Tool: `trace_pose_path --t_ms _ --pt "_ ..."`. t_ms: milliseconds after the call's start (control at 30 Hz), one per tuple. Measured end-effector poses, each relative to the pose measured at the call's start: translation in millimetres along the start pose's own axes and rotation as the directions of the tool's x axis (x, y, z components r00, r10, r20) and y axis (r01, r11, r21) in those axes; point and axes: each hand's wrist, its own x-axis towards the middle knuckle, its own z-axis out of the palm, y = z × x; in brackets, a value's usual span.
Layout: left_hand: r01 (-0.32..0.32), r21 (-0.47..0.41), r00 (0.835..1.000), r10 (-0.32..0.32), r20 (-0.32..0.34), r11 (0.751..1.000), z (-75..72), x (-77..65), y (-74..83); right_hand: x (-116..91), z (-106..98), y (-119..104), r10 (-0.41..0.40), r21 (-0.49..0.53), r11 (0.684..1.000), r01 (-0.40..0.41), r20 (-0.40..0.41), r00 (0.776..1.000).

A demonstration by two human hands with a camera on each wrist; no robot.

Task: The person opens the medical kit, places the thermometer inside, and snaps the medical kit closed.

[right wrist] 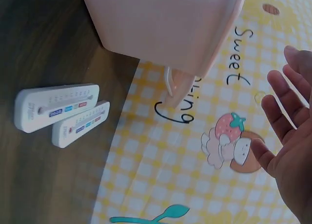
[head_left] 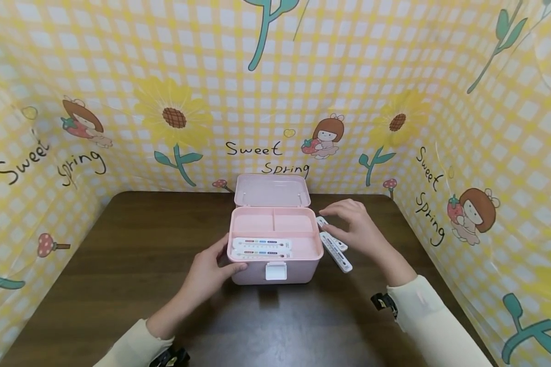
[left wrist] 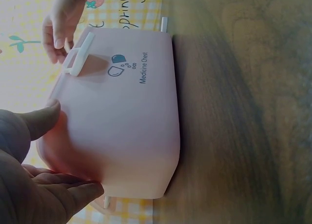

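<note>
A pink medicine chest [head_left: 273, 272] stands with its lid [head_left: 272, 191] raised. My left hand [head_left: 208, 270] grips its front left corner, thumb on the front and fingers along the side; the left wrist view shows this hand [left wrist: 39, 160] close up. Inside the chest, two white strip thermometers [head_left: 263, 244] lie side by side in the front compartment. On the table to its right rest two more white thermometers [right wrist: 58, 107], partly overlapping in the head view. Above them hovers my right hand [head_left: 355, 227], fingers loosely bent; nothing is between them in the right wrist view.
Behind the front compartment, a divider [head_left: 274, 220] splits the chest's rear into two sections. A white latch [head_left: 276, 271] hangs on its front. The dark wooden table [head_left: 133, 255] is enclosed on three sides by yellow checked cloth [head_left: 266, 102].
</note>
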Motion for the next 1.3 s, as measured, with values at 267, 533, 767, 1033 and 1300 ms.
trace_pose_path --t_ms 267,533,767,1033,1300 --pt "-0.01 0.013 1.0 0.01 -0.003 1.0 -0.2 0.5 0.6 -22.1 1.0 9.4 0.023 0.017 1.0 -0.022 -0.081 0.996" --pt "-0.007 0.012 1.0 0.007 0.004 1.0 0.9 1.0 0.9 -50.4 1.4 25.0 0.129 0.048 0.991 -0.125 -0.089 0.988" --pt "-0.008 0.014 1.0 0.008 0.0 1.0 1.6 1.1 0.4 -72.1 4.1 39.3 0.217 0.046 0.976 -0.213 -0.102 0.971" --pt "-0.023 0.009 1.0 0.023 0.002 1.0 1.2 0.8 -0.3 -93.3 7.1 60.3 0.408 0.172 0.904 -0.392 -0.069 0.91" --pt "-0.039 0.026 0.999 0.039 -0.005 0.999 1.2 2.8 -4.2 -105.6 14.9 91.5 0.457 0.147 0.88 -0.451 -0.005 0.889"
